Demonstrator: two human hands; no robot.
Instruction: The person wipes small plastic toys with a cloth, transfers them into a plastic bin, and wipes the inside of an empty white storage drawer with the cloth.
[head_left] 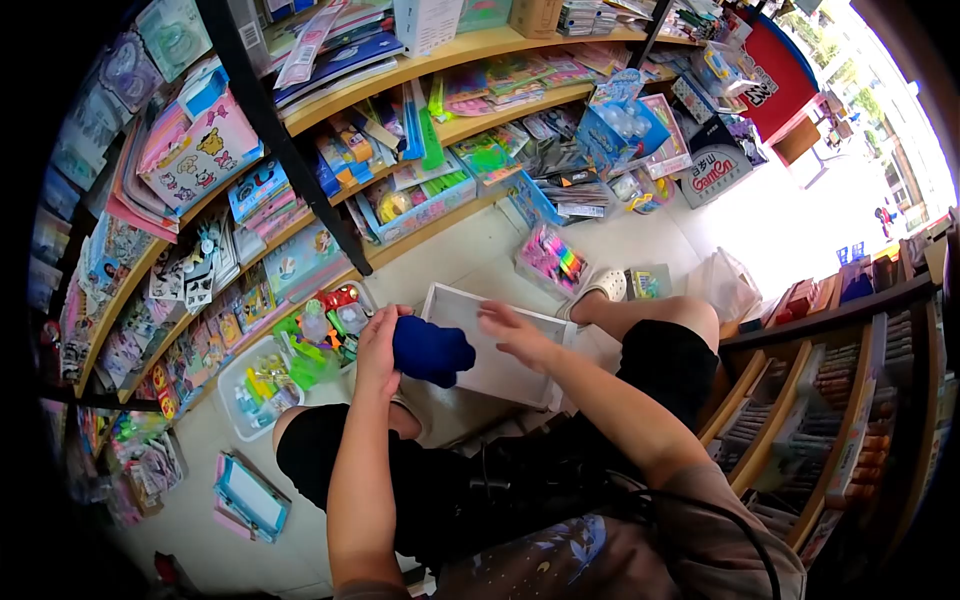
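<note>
My left hand (378, 352) holds a bunched dark blue cloth (432, 351) at its left side, with the fingers pointing up along it. The cloth is crumpled into a lump, so its exact kind does not show. To the right of it, apart from the cloth, my right hand (517, 337) is open with the fingers stretched toward the left. Beneath both hands a shallow white box (505, 372) rests on the floor between my legs. Part of its inside is hidden by the cloth and my right hand.
Left of the box stand a tub of small colourful toys (340, 318) and a white plastic bin (240, 412). A clear container of bright items (553, 258) lies beyond it. Stocked shelves (470, 125) curve ahead; a wooden rack (800, 430) stands right. A blue tray (252, 497) lies lower left.
</note>
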